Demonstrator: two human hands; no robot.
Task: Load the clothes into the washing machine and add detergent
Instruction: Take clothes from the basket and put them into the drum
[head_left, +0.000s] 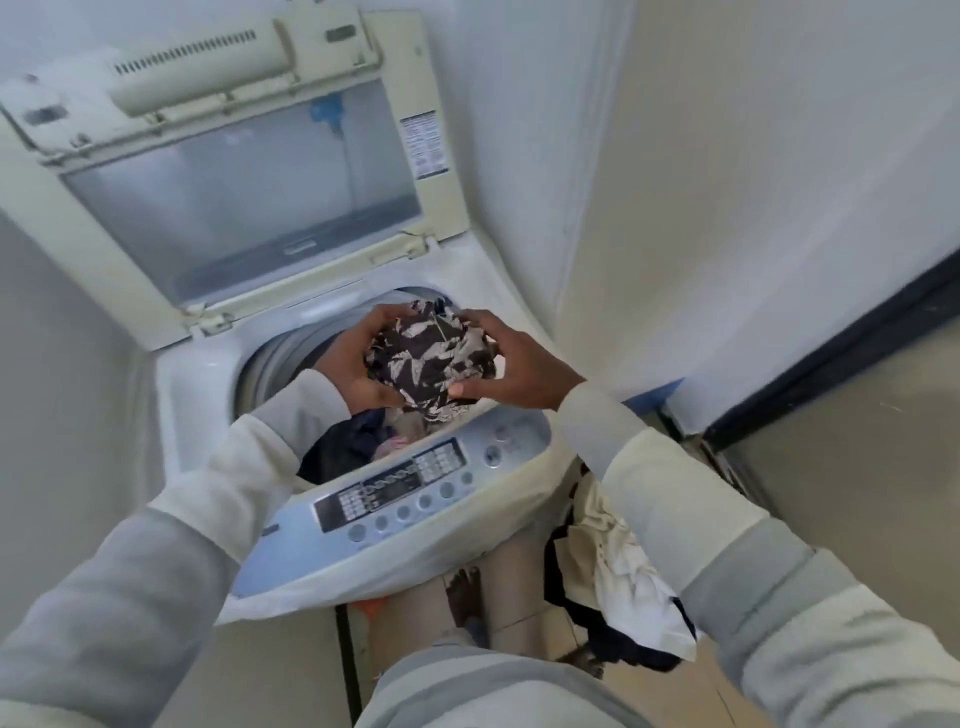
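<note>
A top-loading washing machine (187, 395) stands in front of me with its lid (244, 192) raised against the wall. Over the open drum I hold a bunched black-and-white patterned garment (431, 358). My left hand (358, 358) grips its left side and my right hand (514, 364) grips its right side. Dark and pink clothes (353, 441) lie inside the drum below the bundle. No detergent is in view.
The control panel (405, 493) with buttons faces me at the machine's front. A pile of white and dark clothes (618, 587) lies on the floor to the right of the machine. A white wall (753, 208) with a dark skirting closes the right side.
</note>
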